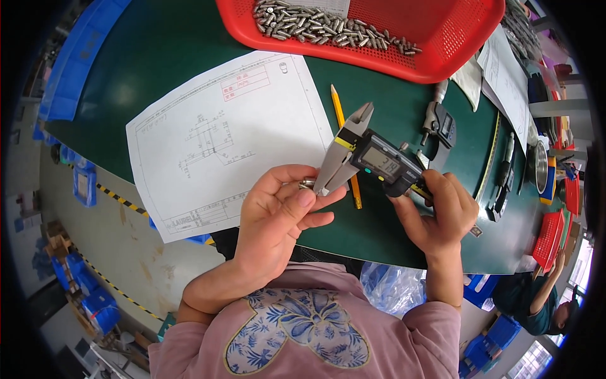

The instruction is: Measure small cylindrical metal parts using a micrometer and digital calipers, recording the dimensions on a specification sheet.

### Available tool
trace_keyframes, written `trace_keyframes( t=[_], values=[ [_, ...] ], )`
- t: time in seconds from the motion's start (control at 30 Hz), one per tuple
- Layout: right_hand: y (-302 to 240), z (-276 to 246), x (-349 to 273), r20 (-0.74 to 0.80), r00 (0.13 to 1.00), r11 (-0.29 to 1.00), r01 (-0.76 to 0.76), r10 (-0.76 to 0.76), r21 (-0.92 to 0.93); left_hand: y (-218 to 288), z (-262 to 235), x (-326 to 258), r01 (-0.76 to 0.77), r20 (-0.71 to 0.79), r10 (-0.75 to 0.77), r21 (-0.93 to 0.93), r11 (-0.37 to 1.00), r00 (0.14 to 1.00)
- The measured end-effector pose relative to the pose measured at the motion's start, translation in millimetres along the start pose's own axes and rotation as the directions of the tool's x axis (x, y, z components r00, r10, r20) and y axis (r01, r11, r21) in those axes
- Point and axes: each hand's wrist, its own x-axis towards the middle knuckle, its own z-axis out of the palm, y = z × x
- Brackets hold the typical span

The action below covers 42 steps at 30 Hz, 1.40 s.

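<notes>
My right hand [442, 211] is closed round the beam of a digital caliper [380, 158], its thumb underneath near the display. The caliper's jaws point down and left to my left hand [274, 205]. Between thumb and fingers, that hand pinches a small shiny metal pin [307, 184]; the jaw tips are right at it, and whether they touch it I cannot tell. Under and behind the hands lies a white sheet with a technical drawing [189, 170]. A yellow pencil [338, 104] rests beside the sheet, partly hidden by the caliper.
A red perforated basket [435, 63] with many small metal pins [315, 26] stands at the far side of the green table [167, 38]. To the right lie a digital micrometer [440, 123] and another measuring tool [503, 180]. A blue bin [79, 63] is at the left edge. Another person [536, 297] works at far right.
</notes>
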Motion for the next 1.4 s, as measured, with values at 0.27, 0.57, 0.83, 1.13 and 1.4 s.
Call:
trace_keyframes(
  t=[0.27,0.57,0.83,1.13,1.4],
  values=[
    [1,0,-1,-0.002,1.0,1.0,-0.02,0.02,-0.005,9,0,1,0.053,0.019,-0.051,-0.071,0.996,0.999],
    [4,0,-2,-0.003,0.995,0.995,-0.098,0.098,-0.028,15,-2,-2,0.153,0.094,-0.129,-0.318,0.936,0.987],
    [-1,1,-1,0.03,0.999,0.997,-0.046,0.045,0.057,12,1,-1,0.135,0.085,-0.114,-0.317,0.939,0.99],
    [-2,3,-1,0.006,1.0,0.996,-0.027,0.026,0.083,13,4,-4,0.142,0.178,-0.139,-0.007,0.99,0.974],
    [-3,1,-1,-0.011,1.0,0.996,-0.016,0.017,0.083,8,4,-1,0.182,0.24,-0.161,-0.066,0.981,0.957]
  ],
)
